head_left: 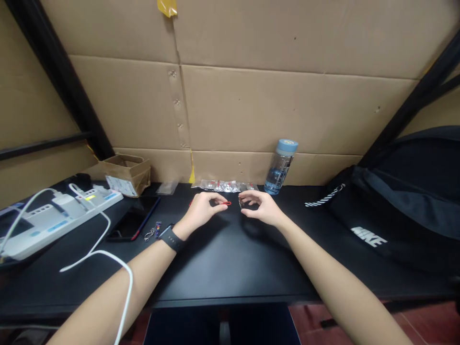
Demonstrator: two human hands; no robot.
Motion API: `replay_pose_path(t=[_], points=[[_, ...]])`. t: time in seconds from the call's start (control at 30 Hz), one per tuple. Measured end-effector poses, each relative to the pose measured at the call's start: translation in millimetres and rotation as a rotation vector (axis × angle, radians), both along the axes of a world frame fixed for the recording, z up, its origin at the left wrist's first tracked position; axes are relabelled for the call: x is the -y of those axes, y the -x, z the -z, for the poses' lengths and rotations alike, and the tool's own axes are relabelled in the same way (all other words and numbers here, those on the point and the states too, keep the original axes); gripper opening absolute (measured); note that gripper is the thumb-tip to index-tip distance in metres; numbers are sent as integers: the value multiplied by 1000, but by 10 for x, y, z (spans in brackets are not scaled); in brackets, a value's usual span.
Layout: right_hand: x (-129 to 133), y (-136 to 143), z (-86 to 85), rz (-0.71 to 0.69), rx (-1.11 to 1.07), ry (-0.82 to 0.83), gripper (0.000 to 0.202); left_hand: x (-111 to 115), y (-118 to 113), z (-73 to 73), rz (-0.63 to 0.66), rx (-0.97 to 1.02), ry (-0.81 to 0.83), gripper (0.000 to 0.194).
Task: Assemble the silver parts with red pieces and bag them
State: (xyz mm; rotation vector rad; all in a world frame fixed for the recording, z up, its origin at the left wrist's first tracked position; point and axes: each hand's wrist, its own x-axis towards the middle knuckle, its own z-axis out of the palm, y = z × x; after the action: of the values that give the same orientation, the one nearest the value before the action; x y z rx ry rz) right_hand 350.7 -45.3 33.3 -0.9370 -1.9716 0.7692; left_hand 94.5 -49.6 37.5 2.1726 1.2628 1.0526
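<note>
Above the middle of the black table, my left hand (206, 209) pinches a thin red cord (226, 203) whose small loop sticks out past the fingertips. A bit of red also shows behind the hand's far side. Facing it a short gap away, my right hand (260, 208) grips a small shiny metal piece (240, 202) between thumb and fingers; its exact kind is too small to make out. The cord and the metal piece are apart. Behind both hands lie clear plastic packets (226, 186) with bits of red and silver in them.
A water bottle (278, 167) with a blue lid stands behind my right hand. To the right sits a black backpack (395, 206). On the left are a small cardboard box (131, 170), a power strip (64, 215) with white cables, a phone (134, 218) and a keychain (154, 231).
</note>
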Motion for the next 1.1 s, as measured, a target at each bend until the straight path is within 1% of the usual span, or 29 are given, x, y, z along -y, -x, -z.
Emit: replay_pose_path(t=[0.1,0.2,0.33,0.43,0.6,0.73,0.9,1.1], points=[[32,113,49,-110,-255,145,59,34,-45,7,3,62,-18,18],[72,204,83,-177,-372,256,62,78,-92,3,20,72,-81,16],[108,254,95,-206,-439,321,54,151,-145,-8,38,-114,-248,19],[114,253,92,-201,-471,339,54,189,-158,-14,3,-240,-316,22],[112,249,86,-189,-486,344,57,203,-161,-11,-27,-327,-383,27],[115,256,74,-164,-487,342,56,226,-200,10,-49,-332,-400,27],[110,264,85,-129,-478,333,59,266,-260,50,-103,-300,-424,18],[95,290,133,-76,-441,279,56,270,-263,62,-106,-325,-455,13]])
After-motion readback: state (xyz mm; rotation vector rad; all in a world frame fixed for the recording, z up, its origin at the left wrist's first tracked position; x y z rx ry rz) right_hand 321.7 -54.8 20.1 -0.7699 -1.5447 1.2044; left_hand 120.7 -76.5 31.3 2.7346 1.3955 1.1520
